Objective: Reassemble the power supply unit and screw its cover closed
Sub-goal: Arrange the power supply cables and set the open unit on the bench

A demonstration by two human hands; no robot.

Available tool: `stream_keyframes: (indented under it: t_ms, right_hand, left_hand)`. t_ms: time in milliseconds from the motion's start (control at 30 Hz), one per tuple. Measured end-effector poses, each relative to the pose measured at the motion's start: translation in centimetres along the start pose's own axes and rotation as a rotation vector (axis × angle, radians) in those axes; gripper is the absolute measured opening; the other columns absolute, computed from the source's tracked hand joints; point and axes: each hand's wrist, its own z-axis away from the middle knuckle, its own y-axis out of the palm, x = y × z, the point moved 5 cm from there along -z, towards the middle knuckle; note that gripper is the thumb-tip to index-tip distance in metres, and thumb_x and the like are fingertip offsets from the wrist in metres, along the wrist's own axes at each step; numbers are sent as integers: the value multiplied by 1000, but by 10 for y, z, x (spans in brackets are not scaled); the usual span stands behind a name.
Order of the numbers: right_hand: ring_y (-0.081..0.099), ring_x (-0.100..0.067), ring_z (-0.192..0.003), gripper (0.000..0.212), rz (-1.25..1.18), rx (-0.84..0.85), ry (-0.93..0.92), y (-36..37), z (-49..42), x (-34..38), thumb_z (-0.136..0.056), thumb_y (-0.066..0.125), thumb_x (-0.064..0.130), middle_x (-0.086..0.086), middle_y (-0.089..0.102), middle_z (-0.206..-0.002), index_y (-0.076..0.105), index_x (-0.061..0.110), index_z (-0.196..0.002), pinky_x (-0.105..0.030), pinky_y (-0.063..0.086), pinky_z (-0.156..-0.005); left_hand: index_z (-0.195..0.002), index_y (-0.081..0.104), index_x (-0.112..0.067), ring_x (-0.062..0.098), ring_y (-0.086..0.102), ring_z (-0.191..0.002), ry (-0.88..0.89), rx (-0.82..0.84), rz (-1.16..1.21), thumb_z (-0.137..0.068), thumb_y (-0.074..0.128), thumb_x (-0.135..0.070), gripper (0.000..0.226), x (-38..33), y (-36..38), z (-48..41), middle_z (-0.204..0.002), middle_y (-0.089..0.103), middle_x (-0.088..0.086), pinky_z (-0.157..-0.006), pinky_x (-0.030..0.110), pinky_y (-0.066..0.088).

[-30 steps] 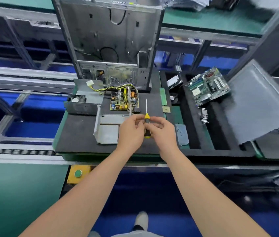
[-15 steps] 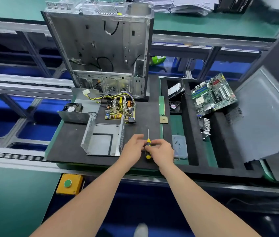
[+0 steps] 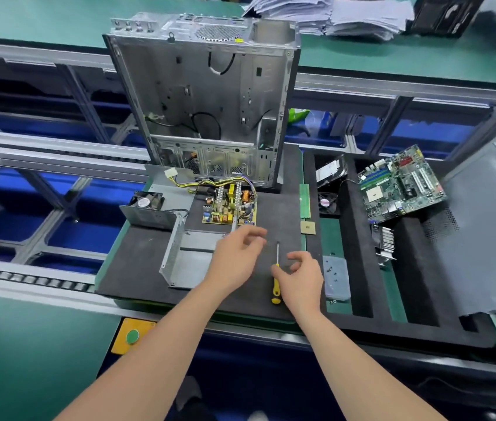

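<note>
The hands are coming apart. A moment ago both were pinching the screwdriver [image 3: 276, 285] between them, held up off the black mat [image 3: 137, 262]. Now it is lying flat on the mat just to the right of the power supply's open metal shell [image 3: 190, 267], with its tip pointing away from the person.

The right hand [image 3: 301, 276] is hovering right of the shell, beside the yellow handle. Its fingers are loosely curled and gripping nothing, and the thumb is lying close against the top of the handle; whether it is still touching is hard to tell. The left hand [image 3: 237, 253] is empty too, fingers relaxed, and is drifting over the shell's far right corner.

The power supply itself is still lying in pieces. The circuit board [image 3: 229, 205] is sitting bare on the mat just behind the shell, and the cover with the fan [image 3: 148, 208] is standing behind the shell's left side. A small clear box [image 3: 336, 278] with a few screws is waiting well to the right of the shell.

Parking the tool is likely freeing both hands to set the board into the shell, so screwing is still some way off.
</note>
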Motion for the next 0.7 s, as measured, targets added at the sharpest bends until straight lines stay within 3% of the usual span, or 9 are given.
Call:
stream_keyframes:
  t_ms: [100,233,333,467,533,700]
  right_hand:
    - [57,-12,-89,27,-46,-9,-56,6,-11,25,-85,79,25,1,57,-94,63,24,-107,-27,39,-74]
    - [62,-12,-87,24,-86,8,-81,21,-30,63,-88,77,26,2,64,-99,66,22,-108,-31,49,-79]
    - [63,-3,-83,15,-95,-4,-100,36,-43,87,-89,76,26,9,68,-93,68,23,-101,-24,48,-72]
    - [62,5,-82,4,-61,-4,-115,62,-55,112,-90,73,30,15,71,-86,73,26,-93,-12,40,-66]
    - [61,7,-85,6,9,47,-121,76,-58,120,-91,73,35,19,71,-87,75,30,-92,-9,38,-67]
    - [61,-4,-82,7,233,132,-140,91,-63,123,-90,71,29,16,72,-85,79,30,-88,-7,35,-63]
  left_hand:
    - [-102,74,-35,13,72,-94,24,-113,-12,-97,58,-19,23,-5,-46,-14,-98,77,-8,-88,37,58]
    - [-103,76,-32,4,68,-93,-25,-278,-83,-95,60,-23,20,7,-114,-35,-94,75,-13,-77,22,48]
    - [-100,73,-28,19,68,-99,-121,-397,-202,-95,58,-26,16,29,-155,-46,-99,74,-6,-84,30,49]
    - [-104,65,-20,39,65,-102,-261,-259,-576,-92,55,-42,27,54,-170,-58,-107,67,9,-85,42,52]
    - [-107,67,-18,38,65,-98,-279,-164,-672,-93,56,-46,34,61,-167,-61,-109,67,11,-79,38,50]
    - [-92,68,-13,31,60,-83,-189,-54,-658,-94,60,-33,21,64,-161,-69,-97,67,8,-69,33,47]
